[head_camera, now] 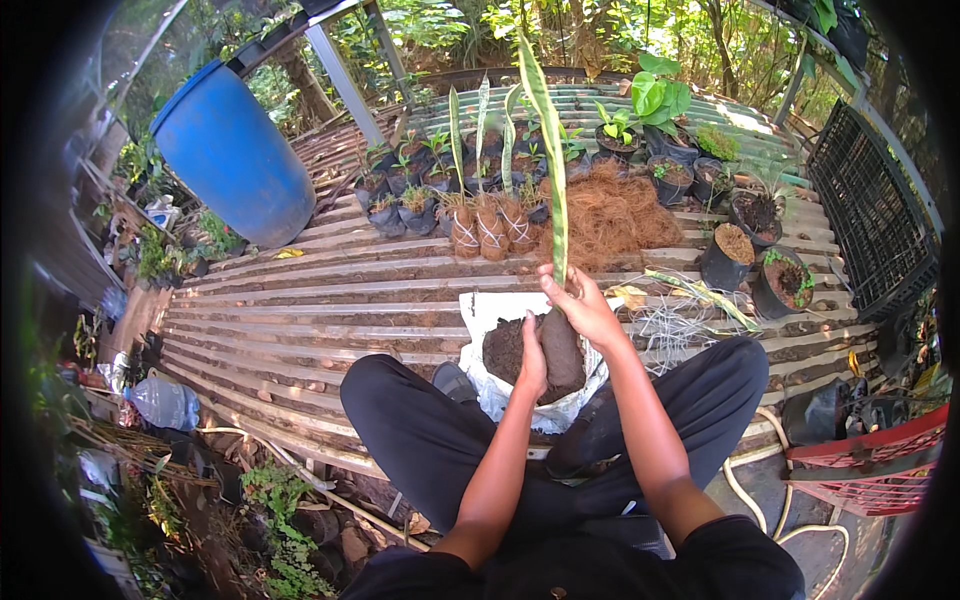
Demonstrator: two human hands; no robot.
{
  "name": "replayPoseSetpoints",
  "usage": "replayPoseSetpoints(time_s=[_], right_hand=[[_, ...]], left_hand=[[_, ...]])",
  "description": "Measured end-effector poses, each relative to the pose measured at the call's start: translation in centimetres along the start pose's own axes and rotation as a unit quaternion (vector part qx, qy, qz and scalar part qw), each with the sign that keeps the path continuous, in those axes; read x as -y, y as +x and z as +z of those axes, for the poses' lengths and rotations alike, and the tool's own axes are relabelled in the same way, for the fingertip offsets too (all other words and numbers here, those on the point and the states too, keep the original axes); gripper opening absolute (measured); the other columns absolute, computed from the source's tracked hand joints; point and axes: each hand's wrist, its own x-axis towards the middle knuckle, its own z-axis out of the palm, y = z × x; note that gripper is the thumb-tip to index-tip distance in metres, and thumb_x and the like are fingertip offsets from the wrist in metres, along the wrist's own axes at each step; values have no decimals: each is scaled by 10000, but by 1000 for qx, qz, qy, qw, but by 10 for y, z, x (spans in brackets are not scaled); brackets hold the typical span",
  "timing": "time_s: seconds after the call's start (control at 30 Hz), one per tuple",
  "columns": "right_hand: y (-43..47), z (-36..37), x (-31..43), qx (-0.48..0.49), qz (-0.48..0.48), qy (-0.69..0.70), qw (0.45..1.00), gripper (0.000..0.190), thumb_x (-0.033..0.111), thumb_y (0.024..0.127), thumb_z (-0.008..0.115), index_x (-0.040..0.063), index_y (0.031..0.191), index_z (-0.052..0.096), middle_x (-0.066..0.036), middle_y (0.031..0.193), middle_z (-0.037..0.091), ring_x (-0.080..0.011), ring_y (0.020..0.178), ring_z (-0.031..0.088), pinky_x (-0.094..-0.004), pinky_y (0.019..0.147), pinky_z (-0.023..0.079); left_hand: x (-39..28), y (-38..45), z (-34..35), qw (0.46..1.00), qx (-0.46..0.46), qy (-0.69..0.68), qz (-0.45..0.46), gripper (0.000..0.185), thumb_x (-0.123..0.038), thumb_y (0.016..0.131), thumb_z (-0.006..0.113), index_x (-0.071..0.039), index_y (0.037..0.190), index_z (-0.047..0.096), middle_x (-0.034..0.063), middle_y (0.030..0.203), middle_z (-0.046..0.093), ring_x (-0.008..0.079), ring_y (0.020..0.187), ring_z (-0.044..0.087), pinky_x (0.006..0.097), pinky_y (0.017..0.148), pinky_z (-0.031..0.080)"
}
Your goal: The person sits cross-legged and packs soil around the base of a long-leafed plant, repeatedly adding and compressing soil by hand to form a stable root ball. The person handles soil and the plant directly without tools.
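Observation:
A long lump of dark soil is held upright over an open white sack containing loose soil. From the lump's top rises a tall snake plant leaf with yellow-green edges. My left hand presses flat along the lump's left side. My right hand grips around the leaf's base and the top of the lump, thumb and fingers on either side. Beyond them stand several snake plant cuttings with fibre-wrapped, string-tied bases. Right of the sack lies a tangle of white string.
Brown coconut fibre is heaped on the corrugated sheet surface. Potted plants line the right and back. A blue plastic barrel stands at left, a black crate at right. A red crate and hose lie lower right.

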Motion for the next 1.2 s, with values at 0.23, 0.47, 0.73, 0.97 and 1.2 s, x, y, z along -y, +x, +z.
replayPoseSetpoints(time_s=[0.23,0.47,0.73,0.97,1.2], right_hand=[[36,-20,-25,14,74,20,997,402,430,989,623,67,1161,603,-51,1112,672,-145,1030,619,-321,886,511],[40,-34,-156,57,227,-91,968,443,423,929,703,38,1128,610,-73,1017,708,-155,926,664,-315,814,534],[-12,-24,-232,121,95,-399,904,944,507,798,798,-57,1442,397,-288,1469,416,-403,1380,421,-449,1129,383],[-24,0,-248,154,23,-572,805,1206,778,727,670,-63,1507,298,-324,1566,245,-440,1480,223,-465,1214,250],[-53,8,-256,146,-36,-532,833,964,668,801,685,-57,1399,473,-323,1458,415,-451,1380,390,-472,1156,337]], left_hand=[[-33,2,-12,994,40,-39,89,877,-753,957,165,-1,1030,611,126,810,642,275,744,648,396,747,534],[-51,6,-28,972,-120,-105,174,760,-678,1006,241,-14,1011,611,108,803,635,246,735,622,386,731,522],[-58,8,-36,935,-201,-201,210,704,-664,1013,273,-34,1114,570,115,849,612,259,758,600,405,734,523],[-57,10,-37,924,-207,-234,219,755,-694,1002,264,-12,1160,548,130,923,608,257,804,587,436,758,527],[-53,15,-38,925,-220,-223,216,753,-687,1005,260,-9,1117,567,125,875,608,263,780,589,424,751,527]])
